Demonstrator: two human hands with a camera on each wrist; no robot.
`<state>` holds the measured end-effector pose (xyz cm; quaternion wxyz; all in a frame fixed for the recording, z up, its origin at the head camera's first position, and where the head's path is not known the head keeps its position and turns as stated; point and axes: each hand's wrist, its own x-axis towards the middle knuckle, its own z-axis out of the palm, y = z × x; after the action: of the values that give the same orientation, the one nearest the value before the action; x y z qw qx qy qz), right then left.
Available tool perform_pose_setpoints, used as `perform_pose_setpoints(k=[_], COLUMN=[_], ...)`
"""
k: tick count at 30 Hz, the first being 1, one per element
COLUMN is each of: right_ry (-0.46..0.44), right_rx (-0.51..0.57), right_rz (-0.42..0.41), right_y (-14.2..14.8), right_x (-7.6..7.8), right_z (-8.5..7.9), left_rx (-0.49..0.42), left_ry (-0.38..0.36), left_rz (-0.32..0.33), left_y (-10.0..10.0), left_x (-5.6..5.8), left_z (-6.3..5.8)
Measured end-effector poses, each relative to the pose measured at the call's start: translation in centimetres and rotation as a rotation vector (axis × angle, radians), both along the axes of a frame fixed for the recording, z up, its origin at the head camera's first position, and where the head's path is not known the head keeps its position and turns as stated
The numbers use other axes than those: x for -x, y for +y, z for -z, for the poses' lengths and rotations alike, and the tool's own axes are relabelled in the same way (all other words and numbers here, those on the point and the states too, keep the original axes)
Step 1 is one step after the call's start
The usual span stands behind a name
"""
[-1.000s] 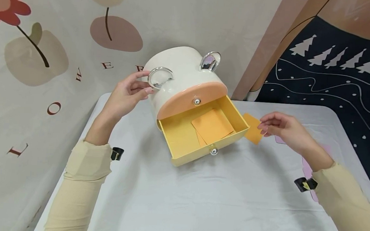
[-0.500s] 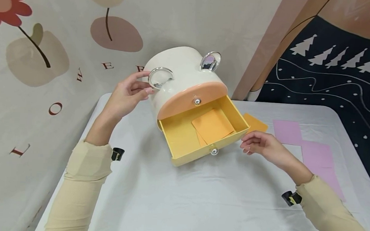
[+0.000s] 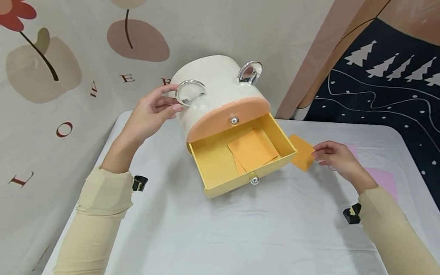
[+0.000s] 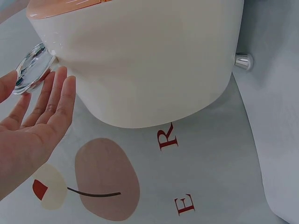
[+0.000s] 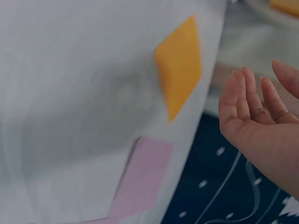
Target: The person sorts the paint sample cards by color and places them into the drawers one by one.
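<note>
A white, rounded drawer box (image 3: 218,77) with two silver ears stands on the table, its peach upper drawer (image 3: 225,123) closed. The yellow lower drawer (image 3: 210,166) is pulled out and holds orange paper squares (image 3: 253,149). My left hand (image 3: 146,115) has its thumb and fingers on either side of the left ear (image 4: 35,70), holding the box there. Another orange square (image 5: 180,67) lies on the table right of the drawer. My right hand (image 3: 337,158) hovers by that square with fingers slightly bent, and nothing shows between them in the right wrist view.
Pink paper squares (image 5: 145,172) lie on the white table (image 3: 258,242) at the right, partly behind the right hand in the head view. A printed cloth (image 3: 281,31) hangs behind the box. A dark tree-patterned cloth (image 3: 417,117) borders the right side.
My right hand moved left to the drawer's front corner, covering part of the loose orange square, then went back right and away from it. The left hand and box stayed put.
</note>
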<state>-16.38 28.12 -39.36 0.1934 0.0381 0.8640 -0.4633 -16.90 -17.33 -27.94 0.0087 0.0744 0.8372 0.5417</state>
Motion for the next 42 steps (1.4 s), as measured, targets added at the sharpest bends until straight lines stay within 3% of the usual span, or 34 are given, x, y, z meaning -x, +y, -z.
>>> perform_pose_setpoints(k=[7, 17, 24, 34, 42], right_ry=[-0.051, -0.036, -0.005, -0.019, -0.022], right_rx=[-0.012, -0.26, -0.4, -0.274, 0.033], right_rz=[0.092, 0.075, 0.075, 0.14, 0.205], right_y=[1.3, 0.8, 0.7, 1.0, 2.6], right_x=[1.7, 3.4, 3.4, 2.9, 1.8], right_z=[2.1, 5.2, 6.1, 6.2, 4.6], left_rx=[0.008, -0.013, -0.027, -0.008, -0.005], left_ry=[0.002, 0.004, 0.002, 0.001, 0.001], left_rz=[-0.004, -0.001, 0.004, -0.002, -0.002], left_y=[0.0, 0.1, 0.1, 0.1, 0.0], left_x=[0.0, 0.0, 0.0, 0.0, -0.1], left_z=[-0.1, -0.1, -0.1, 0.0, 0.0])
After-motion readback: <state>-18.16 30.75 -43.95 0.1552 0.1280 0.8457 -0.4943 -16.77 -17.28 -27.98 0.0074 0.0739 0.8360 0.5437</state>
